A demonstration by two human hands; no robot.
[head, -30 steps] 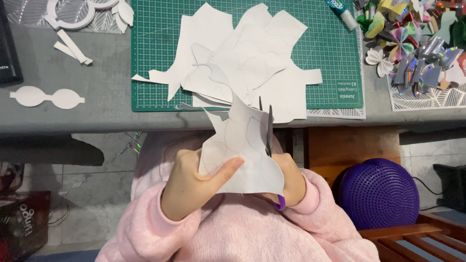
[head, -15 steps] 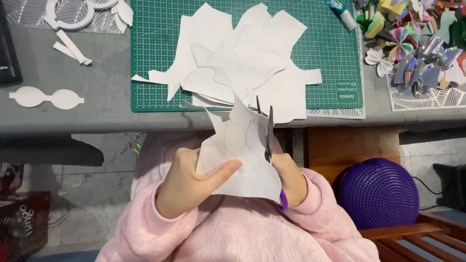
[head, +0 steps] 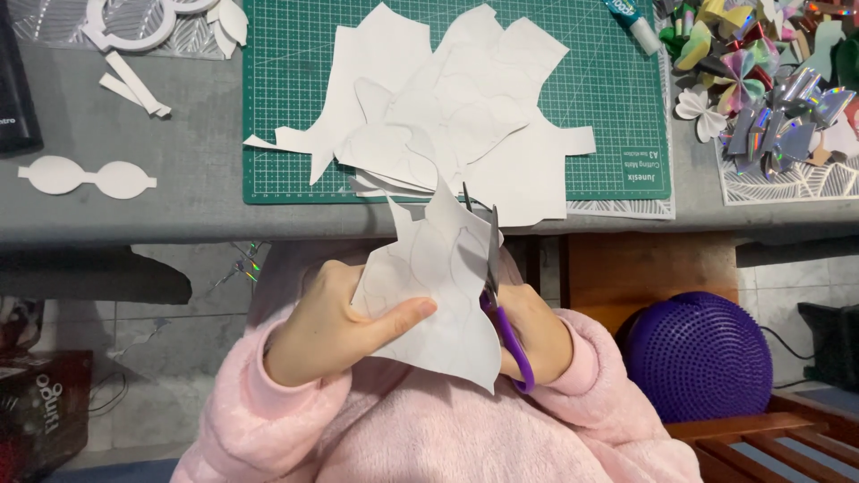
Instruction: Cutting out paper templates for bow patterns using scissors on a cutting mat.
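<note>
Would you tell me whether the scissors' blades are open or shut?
Open: the scissors show two blades parted at the white sheet's edge.

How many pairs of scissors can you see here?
1: the purple-handled scissors in the right hand, cutting the white paper sheet that the left hand holds. Others may lie hidden under the papers.

1. A dark red cardboard box with white lettering [head: 40, 402] stood on the floor at the lower left, under the grey table's edge.
2. A white glue bottle with a teal printed label [head: 631, 20] lay tilted at the green cutting mat's upper right corner.
3. A black flat package with small white print [head: 16, 80] lay on the table's far left edge, partly cut off.
</note>
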